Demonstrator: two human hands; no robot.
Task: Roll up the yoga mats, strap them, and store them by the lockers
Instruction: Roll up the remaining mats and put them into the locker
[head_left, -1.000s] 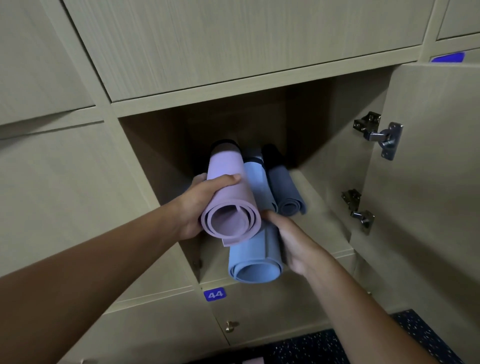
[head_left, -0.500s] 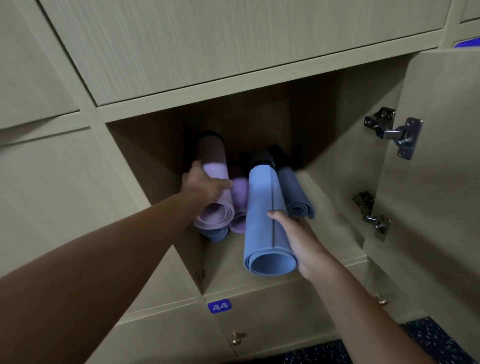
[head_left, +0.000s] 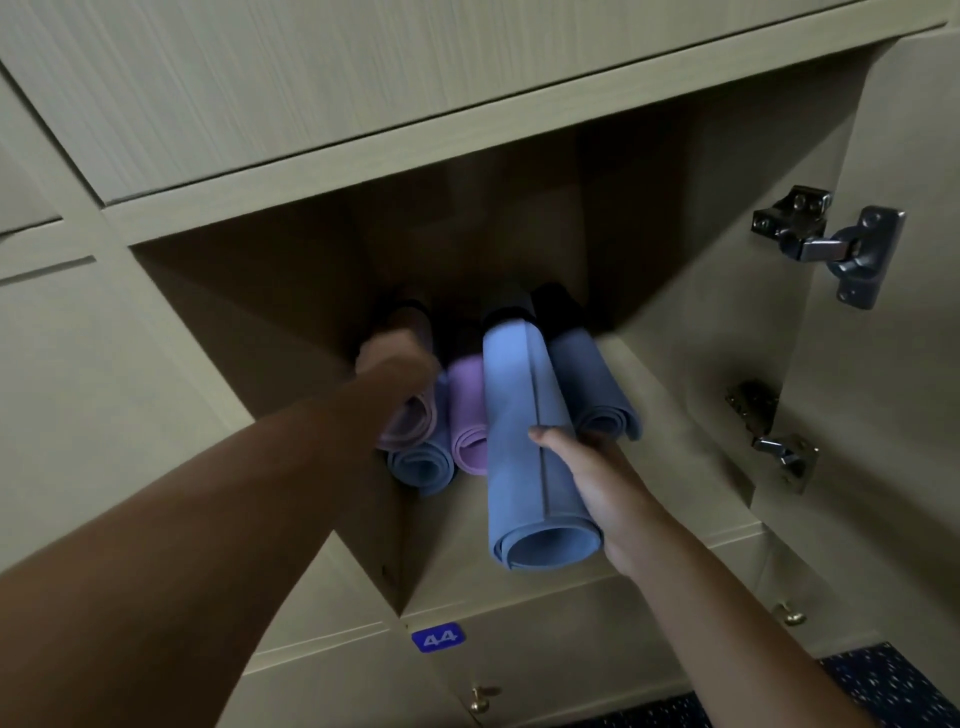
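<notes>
Several rolled yoga mats lie in an open locker compartment (head_left: 691, 509). My left hand (head_left: 395, 358), blurred, reaches deep in at the left and holds the top of a pink mat (head_left: 413, 418). The pink mat lies on a small blue roll (head_left: 421, 462), with a purple roll (head_left: 467, 415) beside them. My right hand (head_left: 597, 478) grips a long light blue mat (head_left: 519, 441) from its right side, thumb on top. That mat's near end sticks out past the shelf edge. A darker blue-grey roll (head_left: 592, 384) lies at the right. Dark straps wrap the far ends.
The locker door (head_left: 893, 415) stands open at the right with two metal hinges (head_left: 831, 244) (head_left: 779, 447). Closed lockers surround the compartment. Below are a blue tag 44 (head_left: 438, 637), brass knobs (head_left: 480, 696) and dark speckled floor (head_left: 883, 686).
My left hand has pushed the pink mat deeper into the left of the locker, onto the small blue roll. My right hand has kept its hold on the light blue mat.
</notes>
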